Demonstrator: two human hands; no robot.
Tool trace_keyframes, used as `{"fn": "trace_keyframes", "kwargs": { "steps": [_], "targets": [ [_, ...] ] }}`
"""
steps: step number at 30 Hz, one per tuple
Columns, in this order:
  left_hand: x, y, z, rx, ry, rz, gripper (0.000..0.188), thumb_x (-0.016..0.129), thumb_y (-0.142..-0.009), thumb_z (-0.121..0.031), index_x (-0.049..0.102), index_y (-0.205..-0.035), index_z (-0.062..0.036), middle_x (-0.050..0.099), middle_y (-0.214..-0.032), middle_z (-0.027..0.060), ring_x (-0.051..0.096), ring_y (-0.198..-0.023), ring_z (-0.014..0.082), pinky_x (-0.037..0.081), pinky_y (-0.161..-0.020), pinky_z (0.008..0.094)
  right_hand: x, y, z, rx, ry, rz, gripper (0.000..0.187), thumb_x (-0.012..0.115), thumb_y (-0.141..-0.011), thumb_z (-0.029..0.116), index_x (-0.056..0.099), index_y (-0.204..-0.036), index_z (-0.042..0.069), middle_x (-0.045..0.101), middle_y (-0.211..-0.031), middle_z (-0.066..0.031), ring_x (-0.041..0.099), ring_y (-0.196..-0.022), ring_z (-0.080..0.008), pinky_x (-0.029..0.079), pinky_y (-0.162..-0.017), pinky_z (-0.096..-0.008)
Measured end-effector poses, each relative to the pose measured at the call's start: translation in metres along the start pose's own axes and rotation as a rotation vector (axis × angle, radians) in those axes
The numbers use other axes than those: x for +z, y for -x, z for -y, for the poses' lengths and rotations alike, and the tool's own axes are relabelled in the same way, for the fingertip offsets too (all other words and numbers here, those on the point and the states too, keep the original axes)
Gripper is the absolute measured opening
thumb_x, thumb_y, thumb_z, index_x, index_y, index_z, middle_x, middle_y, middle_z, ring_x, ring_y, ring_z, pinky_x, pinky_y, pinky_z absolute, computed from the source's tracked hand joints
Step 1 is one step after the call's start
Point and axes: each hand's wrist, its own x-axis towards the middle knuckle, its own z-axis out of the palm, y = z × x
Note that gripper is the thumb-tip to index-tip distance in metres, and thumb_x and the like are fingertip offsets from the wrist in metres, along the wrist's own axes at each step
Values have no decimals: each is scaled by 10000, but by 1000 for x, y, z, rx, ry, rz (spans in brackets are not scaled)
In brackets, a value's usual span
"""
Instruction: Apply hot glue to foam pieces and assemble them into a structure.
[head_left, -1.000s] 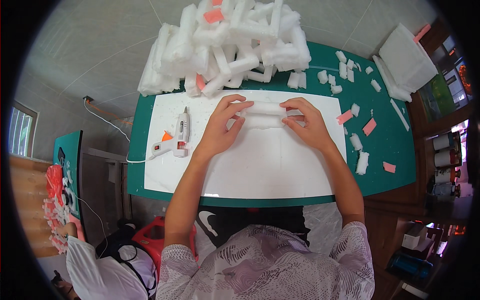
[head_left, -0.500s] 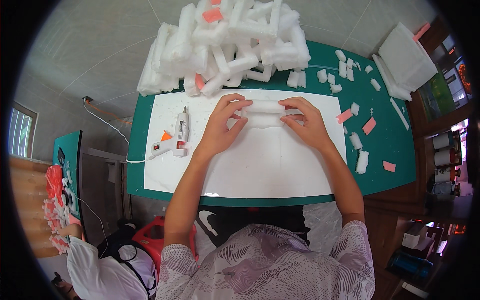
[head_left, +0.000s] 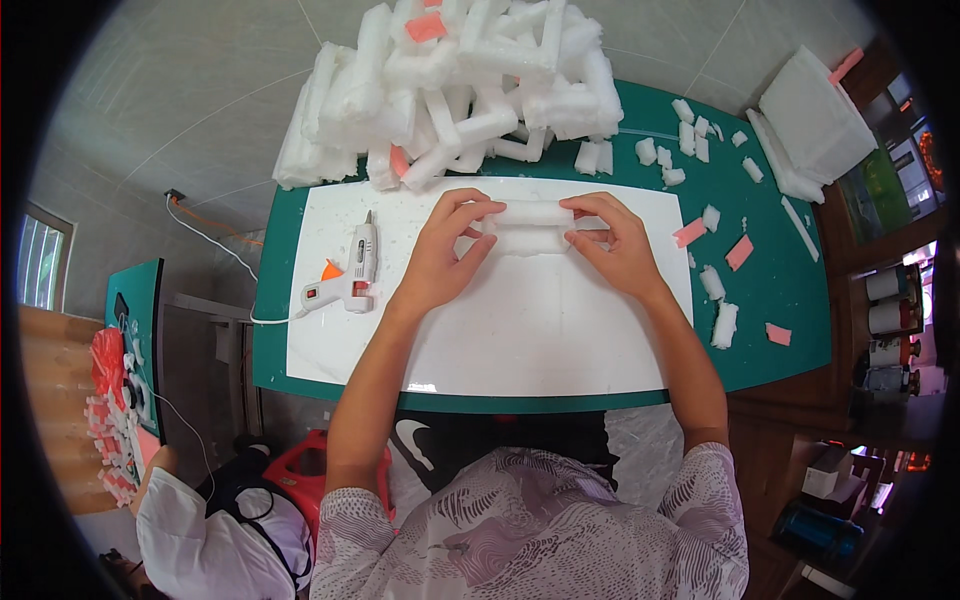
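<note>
Head view: the left hand (head_left: 445, 250) and right hand (head_left: 620, 250) pinch the foam (head_left: 537, 213) at its two ends, index fingers on its far side and thumbs on its near side — a grip that probably keeps it level. It is over the far middle of the board (head_left: 540, 330); whether it rests fully, I cannot tell. Leftward lies the glue gun (head_left: 359, 272), presumably for easy reach, while the pile (head_left: 470, 60) stands beyond and scraps (head_left: 712, 282) lie rightward on the counter (head_left: 770, 290) — seemingly out of the way.

Board (head_left: 530, 330) on table (head_left: 790, 320) — dial centre | foam piece (head_left: 530, 240) over board, 12 o'clock | glue gun (head_left: 363, 262) on board, 9 | foam pile (head_left: 430, 70) behind — 12 | scraps (head_left: 712, 283), 2 to 3
</note>
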Motion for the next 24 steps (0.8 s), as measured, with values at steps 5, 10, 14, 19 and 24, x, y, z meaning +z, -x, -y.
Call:
{"fn": "trace_keyframes", "kwargs": {
  "steps": [5,10,14,19,24],
  "targets": [
    [-1,0,0,-4,-11,5,447,651,-857,101,658,-1262,-89,529,-1270,80,576,-1083,177,542,-875,282,0,-1,1,6,-3,5,407,677,-866,-31,672,-1262,65,608,-1196,-82,624,-1090,-181,604,-899,-300],
    [-1,0,-1,4,3,5,443,645,-858,101,656,-1260,-84,528,-1265,81,573,-1083,178,538,-876,281,-1,0,0,2,-15,11,433,664,-862,-54,678,-1277,68,599,-1198,-83,623,-1088,-182,601,-898,-290],
    [-2,0,-1,8,-3,3,436,639,-861,99,652,-1259,-78,530,-1260,81,570,-1081,179,535,-875,280,-1,0,-1,0,-9,20,439,654,-865,-60,682,-1283,71,596,-1192,-85,624,-1079,-187,597,-898,-285],
    [-2,0,-2,10,2,3,433,635,-864,98,652,-1258,-79,536,-1254,81,569,-1080,179,534,-875,281,-3,1,0,-5,33,29,449,642,-873,-60,687,-1296,85,593,-1186,-88,626,-1063,-189,595,-897,-284],
    [-2,1,0,8,16,-3,431,636,-863,97,652,-1257,-79,539,-1253,81,572,-1077,180,534,-874,281,1,1,0,-13,9,1,427,660,-871,-41,665,-1285,66,608,-1190,-93,632,-1082,-190,599,-886,-293]
  ]
}}
